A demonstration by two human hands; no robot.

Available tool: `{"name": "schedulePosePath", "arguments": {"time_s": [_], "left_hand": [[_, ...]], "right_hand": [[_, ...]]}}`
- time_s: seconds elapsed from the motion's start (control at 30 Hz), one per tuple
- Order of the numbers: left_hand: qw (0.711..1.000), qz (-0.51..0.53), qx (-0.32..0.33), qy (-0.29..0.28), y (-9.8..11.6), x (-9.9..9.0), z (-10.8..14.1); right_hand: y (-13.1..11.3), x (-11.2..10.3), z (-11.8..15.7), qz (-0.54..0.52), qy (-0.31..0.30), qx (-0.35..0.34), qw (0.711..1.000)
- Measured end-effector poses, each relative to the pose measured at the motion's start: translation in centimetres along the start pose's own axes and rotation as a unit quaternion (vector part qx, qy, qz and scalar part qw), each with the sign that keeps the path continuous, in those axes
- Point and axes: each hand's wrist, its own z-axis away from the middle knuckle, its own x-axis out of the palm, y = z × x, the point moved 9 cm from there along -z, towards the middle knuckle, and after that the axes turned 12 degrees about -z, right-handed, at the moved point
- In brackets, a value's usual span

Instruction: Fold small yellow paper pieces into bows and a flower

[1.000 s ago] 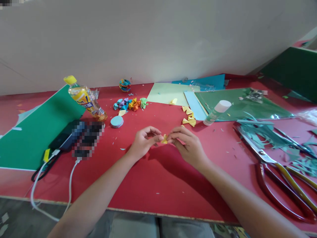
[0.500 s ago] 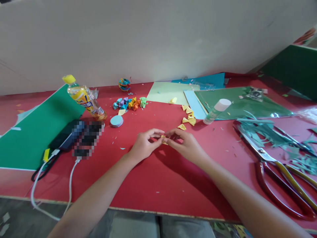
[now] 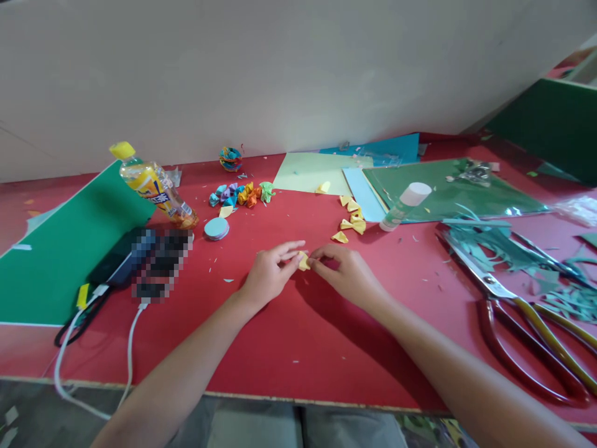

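Observation:
Between my two hands is a small piece of yellow paper, pinched over the middle of the red table. My left hand grips its left side with thumb and fingers. On its right side, the thumb and forefinger of my right hand are closed on it. Beyond my right hand lie several folded yellow paper pieces, some shaped like bows. A stack of pale round paper discs lies beyond my left hand, with a row of crumpled coloured paper pieces behind it.
A glue stick stands beside the yellow pieces. Large scissors and teal paper scraps lie at right. At left are a tilted drink bottle, a power bank and cables. Green sheets lie at the back right.
My fingers have shifted around the yellow paper, and more of it shows between them now. The view has moved slightly; the other things on the table stay in place.

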Motion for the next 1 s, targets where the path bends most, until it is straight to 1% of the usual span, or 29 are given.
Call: {"name": "schedulePosePath", "arguments": {"time_s": [0.1, 0.17, 0.27, 0.4, 0.5, 0.67, 0.83, 0.93, 1.0], "left_hand": [[0.999, 0.034, -0.018, -0.001, -0.5, 0.1, 0.0], [0.999, 0.044, -0.024, 0.001, -0.6, 0.1, 0.0], [0.999, 0.025, -0.022, 0.002, -0.5, 0.1, 0.0], [1.0, -0.018, 0.0, 0.004, 0.1, 0.0, 0.1], [1.0, -0.012, -0.003, -0.007, -0.1, 0.2, 0.0], [0.998, 0.036, -0.033, -0.027, -0.8, 0.5, -0.1], [0.997, 0.051, -0.061, -0.009, -1.1, -0.1, -0.3], [0.997, 0.067, -0.041, -0.019, -0.5, 0.2, -0.2], [0.998, 0.064, -0.019, -0.019, 0.0, 0.4, 0.0]], "right_hand": [[-0.3, -0.2, 0.0, 0.001, 0.012, -0.018, 1.0], [-0.3, -0.1, -0.1, -0.004, 0.006, -0.021, 1.0], [-0.5, 0.1, -0.1, -0.016, -0.004, -0.024, 1.0], [-0.8, 0.0, -0.1, -0.008, -0.005, -0.029, 1.0], [-1.0, 0.0, -0.1, 0.017, -0.007, -0.042, 0.999], [-1.5, 0.0, -0.1, 0.042, -0.01, -0.083, 0.996], [-2.5, 0.8, 0.3, 0.062, -0.047, -0.141, 0.987], [-2.8, 1.3, 0.5, 0.055, -0.067, -0.164, 0.983], [-2.9, 1.3, 0.5, 0.032, -0.07, -0.162, 0.984]]}}
